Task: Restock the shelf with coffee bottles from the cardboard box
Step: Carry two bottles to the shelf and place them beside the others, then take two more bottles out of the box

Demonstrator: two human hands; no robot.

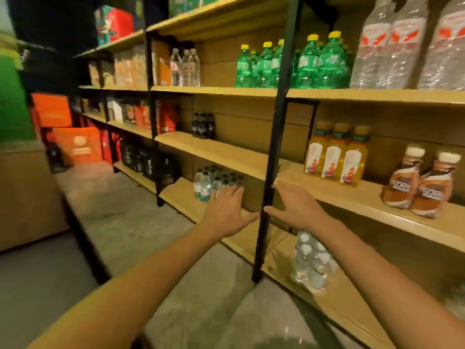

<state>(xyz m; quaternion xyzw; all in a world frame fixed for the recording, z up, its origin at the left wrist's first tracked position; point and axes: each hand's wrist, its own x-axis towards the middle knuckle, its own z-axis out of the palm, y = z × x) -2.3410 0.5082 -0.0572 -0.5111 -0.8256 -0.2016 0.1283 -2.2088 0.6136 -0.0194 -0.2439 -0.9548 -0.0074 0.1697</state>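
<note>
A: Starting at nine o'clock, what's the room like?

B: A plain grey concrete floor (pixel 141 222) and a black-framed wooden shelving unit (pixel 226 154) running back along the aisle, plenty of bare board. I can't see any cardboard box.

A: And the hands?

B: The left hand (pixel 226 210) and the right hand (pixel 297 205) both reach out empty, fingers loosely spread, either side of the black upright post (pixel 270 172).

A: Where's the coffee?

B: At three o'clock: two brown plastic coffee bottles with white caps (pixel 417 185) standing together on the middle board, beside the yellow juice bottles (pixel 334 159).

A: How would they handle?

B: Probably moderately heavy when full, rigid, with a slick label. I'd grip the narrower waist.
</note>
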